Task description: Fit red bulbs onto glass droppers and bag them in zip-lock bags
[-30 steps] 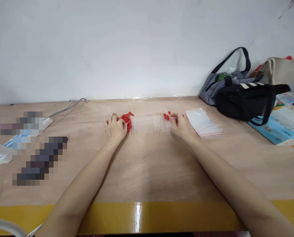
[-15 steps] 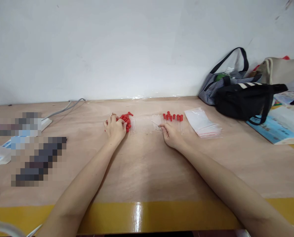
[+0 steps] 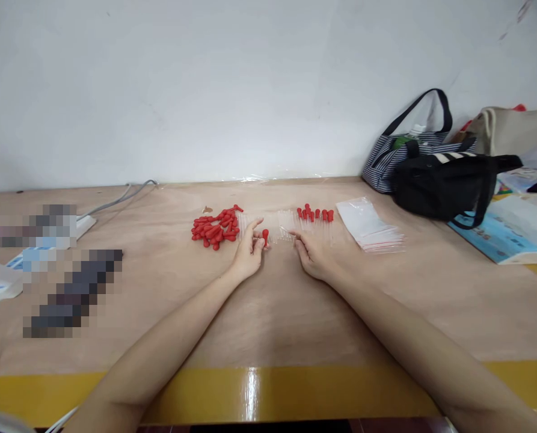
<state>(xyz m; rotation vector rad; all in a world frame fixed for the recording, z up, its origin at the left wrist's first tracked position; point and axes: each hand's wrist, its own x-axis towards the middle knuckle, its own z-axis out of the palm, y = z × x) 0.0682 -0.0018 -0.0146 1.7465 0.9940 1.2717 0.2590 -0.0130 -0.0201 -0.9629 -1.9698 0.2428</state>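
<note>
Between the thumb and fingers of my left hand [image 3: 249, 257] is a red rubber dropper bulb [image 3: 265, 235]. My right hand [image 3: 312, 255] pinches a thin clear glass tube [image 3: 288, 231], its end pointing left towards the bulb; the two are apart. Left of my left hand lies a pile of red rubber bulbs [image 3: 213, 231]. Clear glass tubes [image 3: 286, 219] lie in a row behind and between my hands, partly hidden by them. Just beyond my right hand, several droppers with red bulbs [image 3: 325, 214] on glass tubes lie side by side.
A stack of clear plastic bags [image 3: 370, 225] lies right of the droppers. Further right are a black bag [image 3: 444, 186], a striped bag [image 3: 379, 162] and a blue-and-white packet [image 3: 498, 240]. A grey cable [image 3: 135, 191] and blurred-out items lie on the left.
My left hand has moved right, away from the bulb pile, with one red bulb in its fingers. My right hand has barely moved and still pinches the glass tube.
</note>
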